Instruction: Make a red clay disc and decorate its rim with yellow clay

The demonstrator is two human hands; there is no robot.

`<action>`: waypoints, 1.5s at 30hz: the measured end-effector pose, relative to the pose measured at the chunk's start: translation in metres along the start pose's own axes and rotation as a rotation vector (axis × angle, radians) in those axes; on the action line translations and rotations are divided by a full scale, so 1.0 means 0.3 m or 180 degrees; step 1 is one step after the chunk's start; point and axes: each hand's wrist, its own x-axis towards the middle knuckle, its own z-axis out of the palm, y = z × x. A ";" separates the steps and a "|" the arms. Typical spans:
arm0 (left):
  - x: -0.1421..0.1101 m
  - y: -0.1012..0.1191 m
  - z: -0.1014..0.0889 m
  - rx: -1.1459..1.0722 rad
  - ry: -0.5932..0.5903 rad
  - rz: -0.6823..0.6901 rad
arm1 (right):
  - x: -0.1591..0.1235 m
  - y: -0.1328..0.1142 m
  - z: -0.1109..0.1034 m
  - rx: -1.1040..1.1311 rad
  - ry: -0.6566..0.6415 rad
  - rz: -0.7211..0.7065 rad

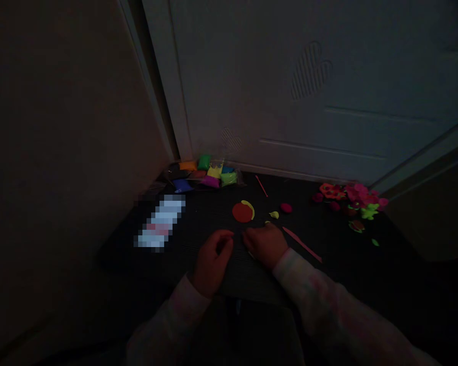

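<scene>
Low over the front of the dark table, my left hand (213, 262) is loosely curved, a gap showing between thumb and forefinger and nothing visible in it. Beside it, my right hand (267, 245) is curled with its fingertips down near the tabletop; what they pinch, if anything, is hidden. A flat red clay disc (241, 212) lies just beyond both hands, a yellow clay strip (251, 209) curving along its right edge. Further right are a small yellow clay piece (274, 215) and a magenta clay lump (286, 208). A pink modelling knife (302, 245) lies right of my right hand.
Bagged coloured clay packs (211, 175) are heaped at the back left. A blurred-out bright phone-like rectangle (162, 222) lies at left. A thin pink stick (261, 186) lies near the white door (252, 91). Bright moulded pieces (361, 198) cluster at right.
</scene>
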 end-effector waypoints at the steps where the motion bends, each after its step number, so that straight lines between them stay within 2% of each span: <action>1: 0.000 -0.001 0.001 0.0002 -0.0004 -0.0003 | 0.001 0.000 0.001 0.0031 -0.0009 -0.0094; 4: 0.001 0.000 0.001 0.0014 0.0003 -0.0005 | 0.005 -0.004 0.004 0.0156 -0.0038 -0.0368; 8: 0.003 0.001 -0.001 -0.0032 0.0059 -0.0017 | 0.018 -0.006 0.005 -0.0018 -0.0073 -0.0032; 12: 0.006 0.004 -0.004 -0.0125 0.0189 0.0012 | 0.019 -0.017 0.000 0.0208 -0.0158 -0.0473; 14: 0.007 0.006 -0.007 -0.0232 0.0333 -0.0018 | 0.023 -0.017 -0.002 0.0189 -0.0151 -0.0441; 17: 0.008 0.009 -0.012 -0.0505 0.0592 -0.0161 | 0.031 -0.011 -0.002 -0.0012 -0.0099 -0.0102; 22: 0.010 0.003 -0.014 -0.0826 0.0735 -0.0314 | 0.031 -0.023 -0.003 0.0100 -0.0051 -0.0528; 26: 0.016 -0.015 -0.013 -0.1084 0.0778 -0.0365 | 0.035 -0.026 -0.005 -0.0002 -0.0054 -0.0231; 30: 0.026 -0.033 -0.015 -0.1449 0.0869 -0.0490 | 0.039 -0.030 -0.006 0.0154 -0.0144 -0.0549; 35: 0.037 -0.023 -0.016 -0.2378 0.1029 -0.0626 | 0.035 -0.034 -0.010 0.0097 -0.0132 -0.0245; 39: 0.042 -0.005 -0.022 -0.2676 0.1067 -0.0700 | 0.026 -0.050 -0.015 0.0307 -0.0183 -0.0674; 43: 0.046 -0.006 -0.030 -0.2986 0.1077 -0.0803 | 0.035 -0.040 -0.015 0.0106 -0.0113 -0.0312; 45: 0.048 -0.008 -0.033 -0.3072 0.1098 -0.0848 | 0.040 -0.035 -0.013 0.0080 -0.0149 -0.0415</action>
